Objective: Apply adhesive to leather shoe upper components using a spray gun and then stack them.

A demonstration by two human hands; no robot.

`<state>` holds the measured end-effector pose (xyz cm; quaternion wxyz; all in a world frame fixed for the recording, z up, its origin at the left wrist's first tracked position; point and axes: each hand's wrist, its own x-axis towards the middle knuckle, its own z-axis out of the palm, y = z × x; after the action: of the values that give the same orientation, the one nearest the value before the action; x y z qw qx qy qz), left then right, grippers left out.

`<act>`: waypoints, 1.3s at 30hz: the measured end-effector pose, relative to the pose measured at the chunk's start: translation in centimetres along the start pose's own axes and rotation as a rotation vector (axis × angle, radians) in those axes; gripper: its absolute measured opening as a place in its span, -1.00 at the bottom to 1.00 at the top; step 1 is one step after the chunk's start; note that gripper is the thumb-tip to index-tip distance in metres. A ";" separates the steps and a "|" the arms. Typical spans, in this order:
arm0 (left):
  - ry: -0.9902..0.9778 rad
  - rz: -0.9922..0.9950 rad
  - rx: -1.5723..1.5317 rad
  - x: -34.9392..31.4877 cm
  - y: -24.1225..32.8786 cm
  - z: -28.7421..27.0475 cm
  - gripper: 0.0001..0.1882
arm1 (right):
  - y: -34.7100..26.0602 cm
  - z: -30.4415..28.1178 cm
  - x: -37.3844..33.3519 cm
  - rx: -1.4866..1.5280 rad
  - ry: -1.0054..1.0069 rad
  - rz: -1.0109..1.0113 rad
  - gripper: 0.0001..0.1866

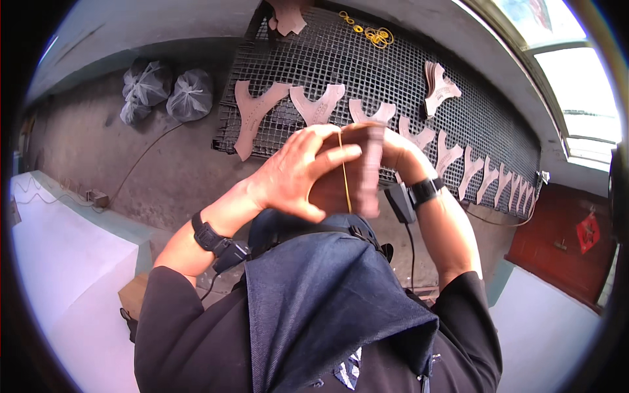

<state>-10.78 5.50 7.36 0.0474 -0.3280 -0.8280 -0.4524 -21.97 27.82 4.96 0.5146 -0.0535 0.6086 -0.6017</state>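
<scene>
A thick stack of brown, leather-like cut pieces (369, 171) is held up in front of my chest, its layered edge blurred by motion. Around it runs a thin yellow rubber band (346, 173). My left hand (298, 169) grips the stack from the left, its fingers spread over the face and one fingertip lying across the band. On the far right side, my right hand (401, 154) wraps round the stack. Most of its fingers are hidden behind the pieces.
Beyond my hands stands a black mesh-topped table (393, 72). Along its near edge lie several Y-shaped brown pieces (257, 111). A small stack (440, 90) and loose yellow rubber bands (379, 37) lie farther back. Grey plastic bags (190, 96) sit on the floor at left.
</scene>
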 end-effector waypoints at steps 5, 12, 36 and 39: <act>0.243 -0.509 -0.190 -1.2 -1.9 2.4 0.19 | 2.8 1.2 -1.4 0.060 0.425 -0.314 -0.78; 0.415 -0.715 -0.904 -1.9 -3.7 4.6 0.14 | 1.2 5.6 -4.5 -0.048 0.404 -0.488 -0.60; 0.252 -0.760 -1.496 -3.4 -2.1 5.5 -0.19 | 0.7 5.7 -4.3 -0.252 0.234 -0.318 -0.88; 0.176 -0.771 -1.576 -4.6 -2.5 5.1 -0.09 | 1.7 4.9 -3.7 -0.035 0.416 -0.352 -0.84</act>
<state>-7.53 6.25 0.84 -0.2850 0.0729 -0.3215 -0.9001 -15.90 27.47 6.95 0.2649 -0.0427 0.6928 -0.6693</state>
